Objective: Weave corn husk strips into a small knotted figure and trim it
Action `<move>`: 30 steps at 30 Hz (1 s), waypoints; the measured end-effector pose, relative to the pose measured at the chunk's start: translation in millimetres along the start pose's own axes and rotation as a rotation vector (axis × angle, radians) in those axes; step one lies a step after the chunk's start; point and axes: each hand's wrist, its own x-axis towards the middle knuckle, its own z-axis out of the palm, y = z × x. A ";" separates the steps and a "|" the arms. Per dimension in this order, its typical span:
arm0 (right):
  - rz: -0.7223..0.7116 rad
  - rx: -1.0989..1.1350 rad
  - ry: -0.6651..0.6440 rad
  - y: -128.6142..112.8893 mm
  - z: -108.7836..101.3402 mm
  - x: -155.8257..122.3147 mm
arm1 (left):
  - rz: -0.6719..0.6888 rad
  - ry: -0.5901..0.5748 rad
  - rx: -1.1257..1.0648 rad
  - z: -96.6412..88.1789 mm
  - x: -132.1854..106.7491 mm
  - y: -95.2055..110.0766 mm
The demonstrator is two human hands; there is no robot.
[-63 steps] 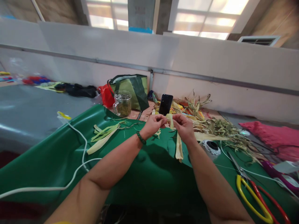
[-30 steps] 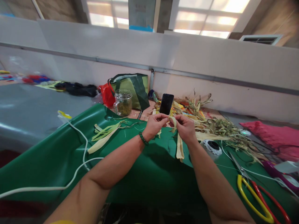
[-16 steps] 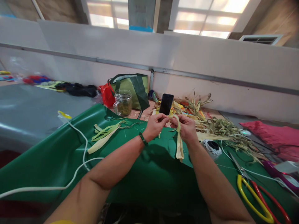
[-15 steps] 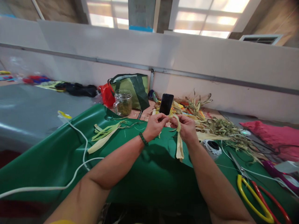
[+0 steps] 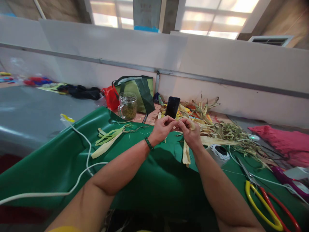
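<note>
My left hand (image 5: 162, 129), with a green bead bracelet at the wrist, is closed in a pinch above the green mat (image 5: 154, 170). Its fingertips meet those of my right hand (image 5: 191, 132), also closed. Between them is a narrow pale corn husk strip, mostly covered by the fingers. A longer piece of dry husk (image 5: 186, 155) shows below my right hand; whether it joins the held strip cannot be told. Just behind the hands a black phone (image 5: 172, 107) stands upright. A roll of white thread (image 5: 219, 154) sits right of my right wrist.
Dried husks (image 5: 204, 109) are heaped at the back right. Large scissors (image 5: 260, 196) with yellow and red handles lie at right. Green and pale husk leaves (image 5: 108, 141) lie at left, near a white cable (image 5: 60, 194). A glass mug (image 5: 127, 108) stands before a green bag (image 5: 142, 90).
My right hand has turned and its thumb has come in against the left fingertips. The husk strip that looped over the right fingers is now mostly hidden.
</note>
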 end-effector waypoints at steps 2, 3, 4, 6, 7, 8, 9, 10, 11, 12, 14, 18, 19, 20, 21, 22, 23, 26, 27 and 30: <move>-0.016 -0.019 -0.002 -0.2 -0.2 -0.1 | 0.000 -0.015 -0.044 0.4 0.4 1.4; -0.011 -0.014 -0.004 -0.5 -0.1 -0.1 | -0.003 -0.018 -0.053 0.0 0.7 1.5; 0.000 0.002 -0.009 -0.7 0.1 -0.2 | -0.009 -0.017 -0.057 -0.6 1.0 1.3; 0.039 0.059 -0.030 -0.9 0.8 -0.2 | -0.029 -0.014 -0.060 -2.2 1.9 0.2; 0.062 0.092 -0.043 -0.8 1.2 -0.1 | -0.044 -0.012 -0.062 -2.9 2.3 -0.5; 0.083 0.123 -0.054 -0.7 1.6 0.1 | -0.060 -0.010 -0.063 -3.5 2.7 -1.0; 0.104 0.152 -0.064 -0.5 1.8 0.4 | -0.077 -0.012 -0.062 -4.0 3.0 -1.3; 0.124 0.180 -0.076 -0.3 1.9 0.7 | -0.093 -0.014 -0.057 -4.3 3.3 -1.4; 0.142 0.204 -0.086 -0.1 1.9 1.0 | -0.106 -0.016 -0.051 -4.5 3.5 -1.2; 0.157 0.221 -0.099 0.0 1.8 1.2 | -0.115 -0.018 -0.043 -4.7 3.6 -0.8; 0.170 0.227 -0.123 0.2 1.3 1.4 | -0.118 -0.017 -0.020 -5.0 3.4 0.1; 0.167 0.186 -0.134 -0.5 0.6 1.2 | -0.075 -0.013 0.037 -5.5 2.6 0.1; 0.170 0.173 -0.134 -0.7 0.6 1.3 | -0.062 -0.014 0.047 -5.6 2.6 -0.4; 0.172 0.160 -0.133 -0.9 0.6 1.3 | -0.051 -0.014 0.054 -5.7 2.6 -1.2; 0.171 0.148 -0.131 -1.0 0.7 1.3 | -0.040 -0.013 0.060 -5.7 2.7 -2.1; 0.168 0.138 -0.127 -1.0 0.7 1.3 | -0.034 -0.013 0.065 -5.8 2.8 -3.1; 0.163 0.130 -0.124 -0.9 0.8 1.2 | -0.031 -0.011 0.068 -5.7 3.0 -4.0; 0.133 0.088 -0.112 -0.5 0.4 0.7 | -0.022 0.016 0.096 -5.6 3.1 -6.0; 0.121 0.068 -0.108 -0.3 0.2 0.5 | -0.018 0.030 0.110 -5.5 3.1 -6.2; 0.086 0.010 -0.087 0.2 -1.1 0.4 | -0.017 0.042 0.124 -5.4 3.0 -4.9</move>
